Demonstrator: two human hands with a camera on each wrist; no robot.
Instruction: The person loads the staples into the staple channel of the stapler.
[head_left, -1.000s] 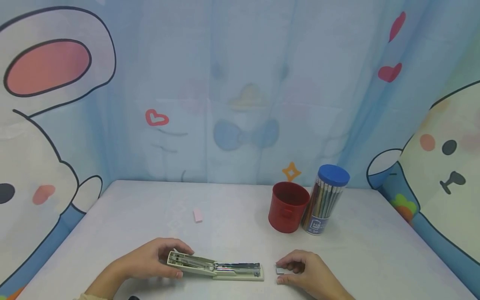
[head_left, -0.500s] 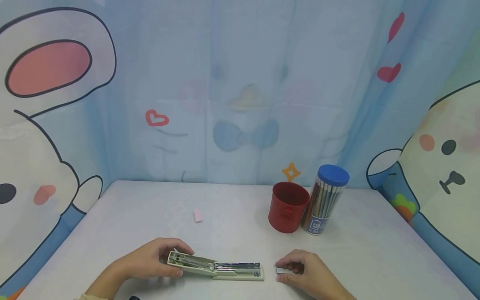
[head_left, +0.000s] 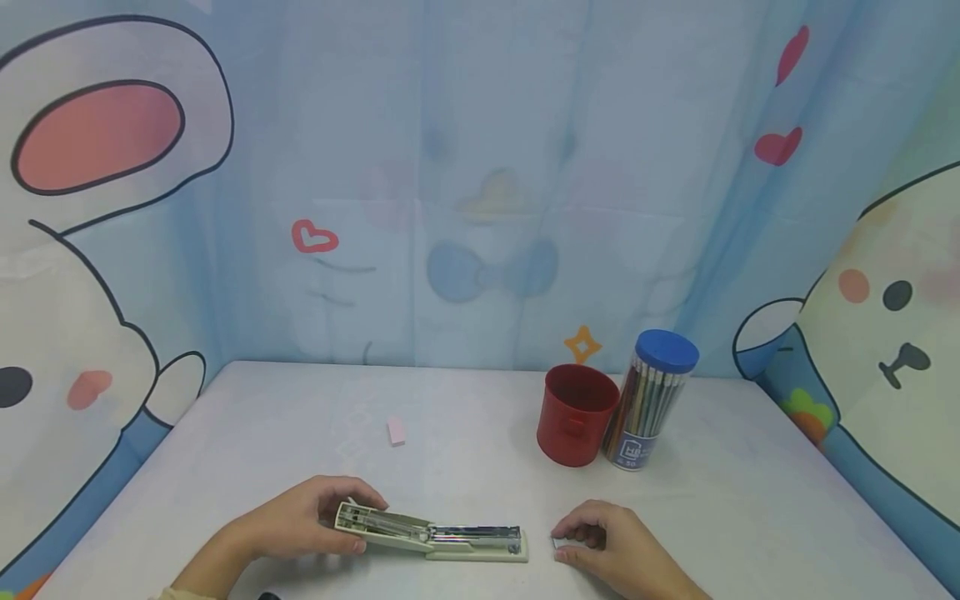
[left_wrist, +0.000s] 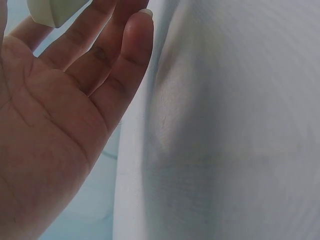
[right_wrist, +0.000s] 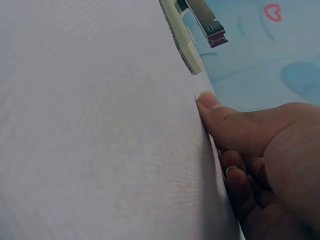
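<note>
A pale green stapler [head_left: 476, 552] lies folded wide open on the white table, its metal staple channel showing on the right half. My left hand [head_left: 296, 527] holds the stapler's raised left end between thumb and fingers; the left wrist view shows only a corner of that end [left_wrist: 55, 12] by the fingers. Just right of the stapler, my right hand [head_left: 618, 546] pinches a small silver strip of staples [head_left: 558, 543] at the tabletop. Fingers cover most of that strip, and the right wrist view hides it behind the thumb [right_wrist: 235, 122].
Behind my right hand stand a red mug [head_left: 573, 429] and a clear tub of pencils [head_left: 645, 408] with a blue lid, side by side. A small pink block [head_left: 396, 432] lies farther back on the left. Something black [head_left: 268, 596] shows at the bottom edge.
The silver strip shows slightly less between the right fingers than before. The left hand and the stapler stay in place.
</note>
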